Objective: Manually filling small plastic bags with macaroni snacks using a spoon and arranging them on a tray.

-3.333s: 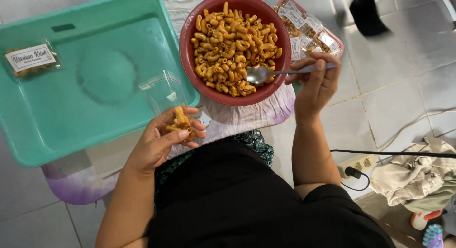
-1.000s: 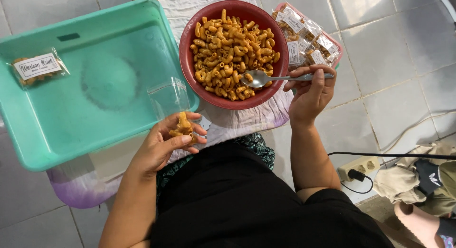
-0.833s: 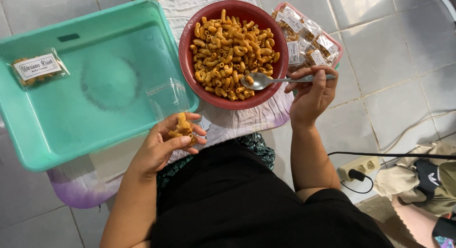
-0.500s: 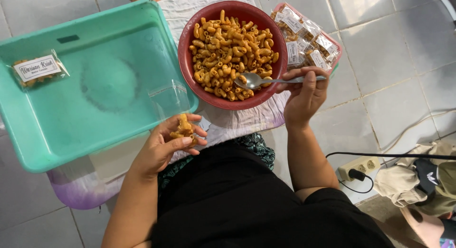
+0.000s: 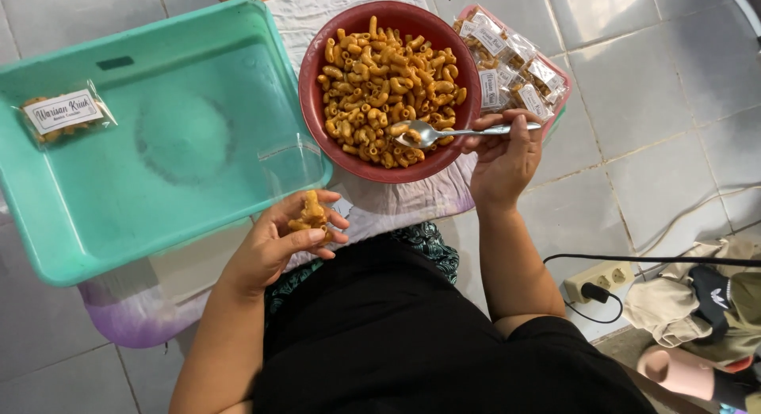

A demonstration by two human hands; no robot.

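The right hand pinches the handle of a metal spoon, long axis left-right, its loaded tip over the near side of the round red bowl of orange macaroni. The left hand pinches a clear plastic pouch, partly filled, mouth pointing far, lying near-left of the spoon.
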